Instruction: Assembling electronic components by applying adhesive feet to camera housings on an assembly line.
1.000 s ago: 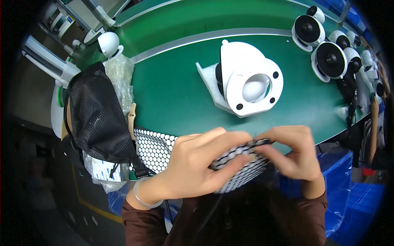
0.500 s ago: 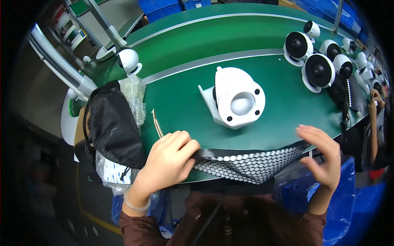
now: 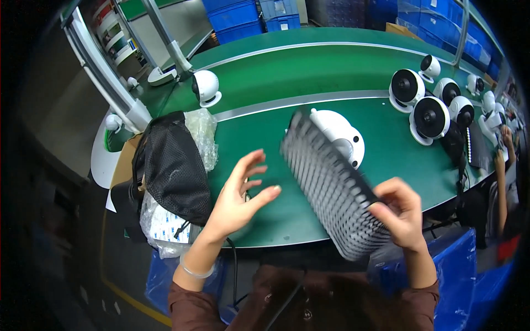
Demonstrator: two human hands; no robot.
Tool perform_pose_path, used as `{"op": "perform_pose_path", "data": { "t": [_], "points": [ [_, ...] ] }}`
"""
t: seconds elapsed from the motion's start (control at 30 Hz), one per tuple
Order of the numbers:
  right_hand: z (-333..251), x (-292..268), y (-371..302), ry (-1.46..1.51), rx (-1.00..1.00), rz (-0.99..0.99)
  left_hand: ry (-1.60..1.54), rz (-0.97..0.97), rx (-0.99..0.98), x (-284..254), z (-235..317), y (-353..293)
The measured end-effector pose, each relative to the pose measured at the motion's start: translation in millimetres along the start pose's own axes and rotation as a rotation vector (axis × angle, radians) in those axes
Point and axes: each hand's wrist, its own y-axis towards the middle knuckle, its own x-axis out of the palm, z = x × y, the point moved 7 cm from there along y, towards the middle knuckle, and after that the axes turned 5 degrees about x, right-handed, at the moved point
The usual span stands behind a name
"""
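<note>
One grille (image 3: 331,187) in right hand (image 3: 400,212)

Grille (image 3: 331,187) motion-blurred (hides part of white housing (image 3: 342,135))

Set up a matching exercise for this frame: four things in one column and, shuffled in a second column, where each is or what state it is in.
Things:
1. honeycomb grille
2. left hand
3. white fan housing
4. black mesh bag

Places or states:
A. lies at the left edge of the green table
B. open, fingers spread, holding nothing
C. held tilted in the right hand
D. stands on the table behind the grille

Pairs: 1-C, 2-B, 3-D, 4-A
</note>
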Motion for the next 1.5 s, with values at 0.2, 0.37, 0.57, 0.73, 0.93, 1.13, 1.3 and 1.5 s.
{"op": "perform_pose_path", "data": {
  "t": [0.2,0.37,0.57,0.73,0.93,1.13,1.3,1.5],
  "points": [
    [-33.9,3.0,-3.6,0.552,-0.012,0.218,0.494,-0.064,0.787,46.2,116.2,-26.1],
    [-61.0,32.1,-20.7,0.532,-0.203,0.025,0.419,-0.236,0.718,99.5,122.4,-26.8],
    [-149.5,-1.8,-81.4,-1.461,-0.744,0.590,0.355,-0.781,0.540,124.4,102.0,-3.8],
    [-92.9,16.6,-41.8,-1.449,-0.270,0.012,0.546,-0.949,0.414,131.5,88.4,-7.4],
    [-58.9,-48.8,-58.9,-0.867,0.088,0.108,0.752,-0.774,0.263,66.6,53.9,-15.9],
    [9.2,-67.1,-57.9,-0.658,0.373,-0.085,-0.108,-0.355,0.061,40.5,20.8,-25.7],
    [-9.9,1.5,-23.4,-0.515,-0.059,-0.087,0.218,-0.348,0.310,56.8,32.5,-32.7],
    [20.0,64.2,7.0,-0.152,0.127,-0.215,0.203,-0.200,0.252,48.9,34.4,-33.2]
  ]
}}
